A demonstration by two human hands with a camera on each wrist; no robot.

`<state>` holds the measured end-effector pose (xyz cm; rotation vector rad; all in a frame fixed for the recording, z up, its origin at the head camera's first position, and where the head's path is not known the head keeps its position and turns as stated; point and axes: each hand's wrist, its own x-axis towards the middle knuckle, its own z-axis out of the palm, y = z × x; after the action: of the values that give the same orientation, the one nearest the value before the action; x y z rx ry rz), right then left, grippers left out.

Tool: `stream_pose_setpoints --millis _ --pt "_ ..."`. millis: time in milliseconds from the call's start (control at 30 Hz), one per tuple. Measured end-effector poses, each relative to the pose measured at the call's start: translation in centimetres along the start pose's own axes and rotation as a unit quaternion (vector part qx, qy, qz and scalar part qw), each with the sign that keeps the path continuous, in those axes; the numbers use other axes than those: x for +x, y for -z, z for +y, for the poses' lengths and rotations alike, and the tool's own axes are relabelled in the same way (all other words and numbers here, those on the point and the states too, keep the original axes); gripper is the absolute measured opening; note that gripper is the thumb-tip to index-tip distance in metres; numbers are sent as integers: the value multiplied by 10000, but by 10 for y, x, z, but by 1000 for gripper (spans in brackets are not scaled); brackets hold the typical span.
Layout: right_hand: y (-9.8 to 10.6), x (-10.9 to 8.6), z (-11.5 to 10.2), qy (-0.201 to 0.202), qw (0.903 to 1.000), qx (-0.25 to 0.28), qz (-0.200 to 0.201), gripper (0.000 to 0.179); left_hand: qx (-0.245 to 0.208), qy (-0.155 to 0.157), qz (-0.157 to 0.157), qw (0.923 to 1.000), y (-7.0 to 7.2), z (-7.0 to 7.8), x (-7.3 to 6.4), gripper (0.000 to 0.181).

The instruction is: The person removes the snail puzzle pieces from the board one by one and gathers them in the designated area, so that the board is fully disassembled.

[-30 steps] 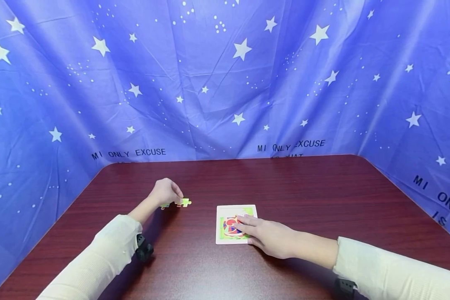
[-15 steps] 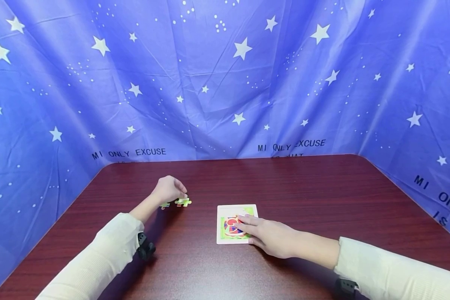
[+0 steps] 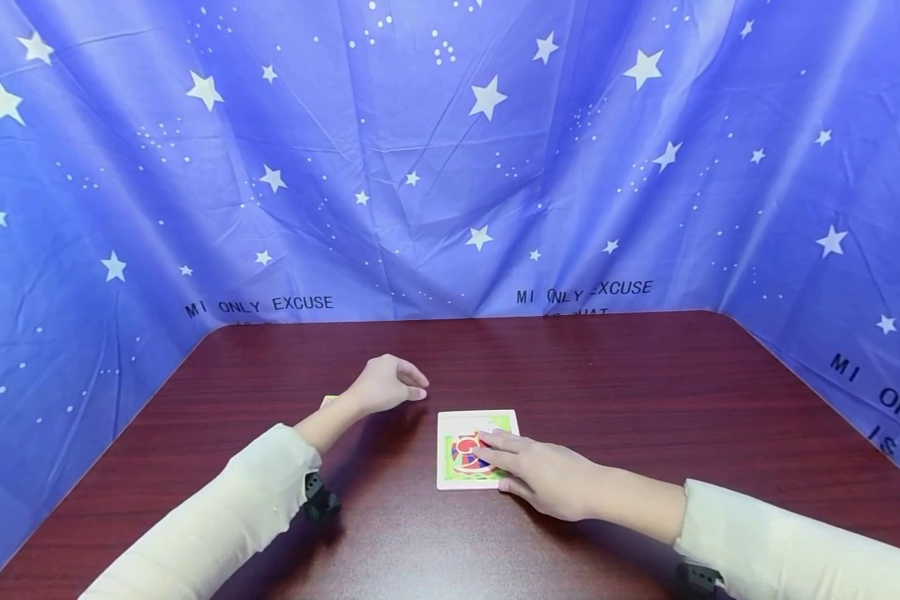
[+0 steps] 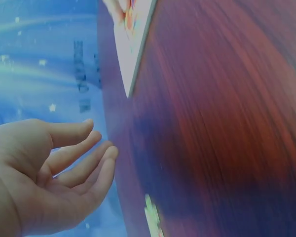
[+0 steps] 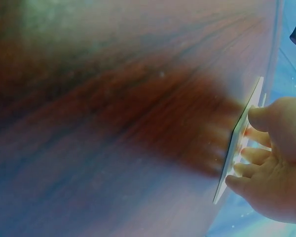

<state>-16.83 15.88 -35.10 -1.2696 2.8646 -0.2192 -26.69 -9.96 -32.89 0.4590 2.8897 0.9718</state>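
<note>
My left hand (image 3: 390, 384) is held over the table, to the left of the square puzzle board (image 3: 456, 479). In the left wrist view its fingers (image 4: 101, 180) are loosely bent, with nothing between them and the thumb. A yellow-green puzzle piece (image 3: 329, 401) peeks out behind the left wrist; the left wrist view shows green pieces (image 4: 152, 217) lying on the table below that hand. Spread fingers of my right hand (image 3: 551, 475) rest on the right part of the white-rimmed board, covering some of its red, blue and green picture. The right thumb lies at its near edge.
The dark reddish wooden table (image 3: 607, 375) extends around the board on every side. A blue star-patterned curtain (image 3: 450, 167) hangs behind its far edge and along both sides. Black wrist cameras (image 3: 320, 498) sit under both sleeves.
My left hand has left the puzzle pieces and moved right toward the board, its fingers loosening. The pieces are now mostly hidden behind the wrist. My right hand stays on the board.
</note>
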Motion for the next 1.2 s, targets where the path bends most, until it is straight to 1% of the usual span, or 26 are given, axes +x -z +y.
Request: stream_pose_setpoints --millis 100,233,400,533,600,767,867,933,1033,1200 --pt "1 -2 -1 -19 10000 30 -3 48 -114 -113 -98 9998 -9 12 0 13" --pt "1 -6 -2 -32 10000 81 -31 48 -241 -174 -318 9991 -22 26 0 12" --pt "1 -12 -1 38 10000 -5 -34 47 -307 -350 -581 9972 -37 41 -1 10" --pt "1 -14 0 75 9999 -17 -67 46 -306 -451 -683 9962 -46 49 -2 8" --pt "1 -15 0 57 9999 20 -85 46 -310 -488 -686 9960 -49 51 -2 7" --pt "0 -13 2 207 9998 -76 5 44 -258 -562 -674 9958 -55 54 -1 7" --pt "1 -12 3 267 9996 -102 5 44 -266 -518 -671 9960 -57 55 -1 7" --pt "1 -11 3 270 9996 -76 -27 44 -323 -424 -668 9963 -57 55 -1 7" --pt "1 -11 4 268 9996 -32 -55 43 -520 -201 -695 9960 -58 56 -2 7" --pt "1 -10 5 320 9995 -14 -43 43 -910 191 -715 9931 -59 59 -4 8"
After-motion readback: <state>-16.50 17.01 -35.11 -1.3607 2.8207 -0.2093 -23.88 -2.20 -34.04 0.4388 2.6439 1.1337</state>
